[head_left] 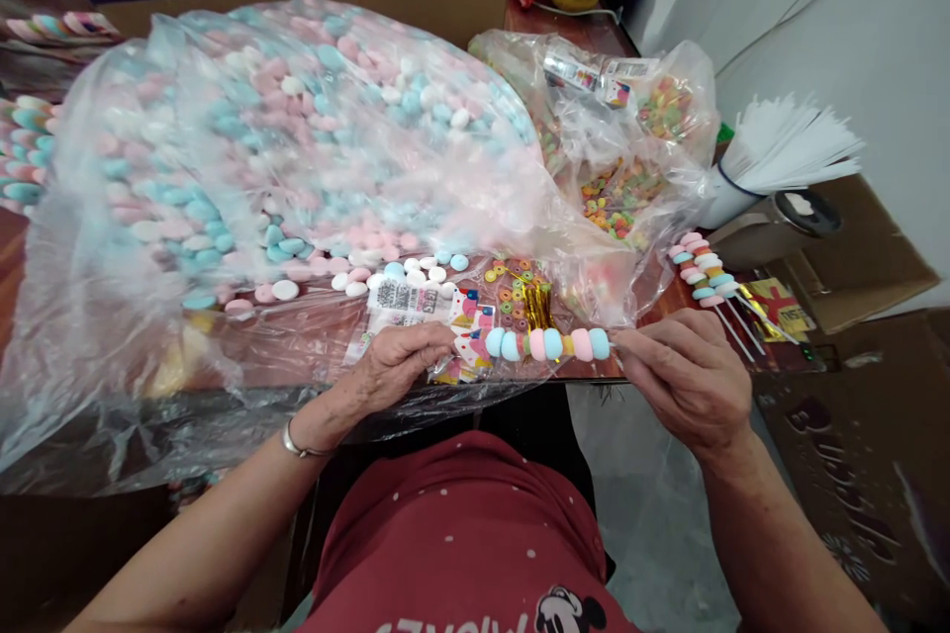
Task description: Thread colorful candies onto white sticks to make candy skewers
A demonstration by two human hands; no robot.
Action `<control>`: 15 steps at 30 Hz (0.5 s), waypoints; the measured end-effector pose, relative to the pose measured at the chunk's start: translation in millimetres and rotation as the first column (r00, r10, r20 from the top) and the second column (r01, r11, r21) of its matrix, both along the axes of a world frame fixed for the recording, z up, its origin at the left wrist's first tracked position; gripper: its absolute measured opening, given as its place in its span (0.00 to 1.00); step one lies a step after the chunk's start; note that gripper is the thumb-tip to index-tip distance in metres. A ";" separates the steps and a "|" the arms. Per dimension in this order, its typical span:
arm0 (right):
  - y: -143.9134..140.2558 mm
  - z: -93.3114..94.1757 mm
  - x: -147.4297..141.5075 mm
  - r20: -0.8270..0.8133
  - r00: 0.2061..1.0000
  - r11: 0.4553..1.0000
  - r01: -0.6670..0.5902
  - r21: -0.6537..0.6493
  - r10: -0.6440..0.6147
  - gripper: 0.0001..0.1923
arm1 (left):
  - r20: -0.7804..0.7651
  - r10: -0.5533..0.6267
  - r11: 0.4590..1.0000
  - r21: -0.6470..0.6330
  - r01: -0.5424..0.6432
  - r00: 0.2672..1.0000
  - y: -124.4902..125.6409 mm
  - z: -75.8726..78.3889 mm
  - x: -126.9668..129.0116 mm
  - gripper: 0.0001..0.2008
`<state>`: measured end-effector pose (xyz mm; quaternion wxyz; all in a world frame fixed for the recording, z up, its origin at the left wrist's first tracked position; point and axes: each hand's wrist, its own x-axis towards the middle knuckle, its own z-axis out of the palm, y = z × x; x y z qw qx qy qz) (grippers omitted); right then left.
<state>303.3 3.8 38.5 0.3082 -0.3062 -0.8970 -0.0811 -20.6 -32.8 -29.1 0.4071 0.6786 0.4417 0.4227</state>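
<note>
Candy skewer (547,344), one, held level between two hands.
Six puffy round pastel sweets on it; left hand (401,361) pinches one end, right hand (690,378) pinches the stick.

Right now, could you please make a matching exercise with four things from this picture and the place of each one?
Things:
1. candy skewer
2. big bag of pastel candies
3. white sticks
4. finished skewers

Places:
A. bundled upright at far right
B. held between both hands
C. lying on the table right of the bags
D. filling the table's left and middle

Pairs: 1-B, 2-D, 3-A, 4-C
</note>
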 end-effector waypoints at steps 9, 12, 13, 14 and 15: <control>-2.8 3.5 -0.5 -0.029 0.999 0.998 -0.016 -0.062 0.014 0.11 | 0.087 -0.022 0.983 -0.180 0.038 0.996 -1.4 4.8 0.3 0.17; -1.0 1.5 0.4 0.032 0.999 1.000 -0.013 -0.007 0.013 0.10 | 0.159 -0.021 0.975 -0.215 0.055 0.987 -1.2 3.7 -0.1 0.17; -0.6 1.2 0.7 0.048 0.999 1.000 -0.011 0.007 0.011 0.09 | 0.182 -0.021 0.973 -0.223 0.062 0.983 -1.3 2.8 -0.6 0.16; -0.4 1.2 0.8 0.061 0.998 1.000 -0.012 0.021 0.010 0.09 | 0.200 -0.024 0.971 -0.229 0.071 0.979 -1.3 1.6 -1.4 0.16; -0.4 1.5 0.9 0.073 0.997 1.000 -0.013 0.029 0.011 0.09 | 0.212 -0.035 0.968 -0.235 0.085 0.977 -1.3 0.4 -2.3 0.15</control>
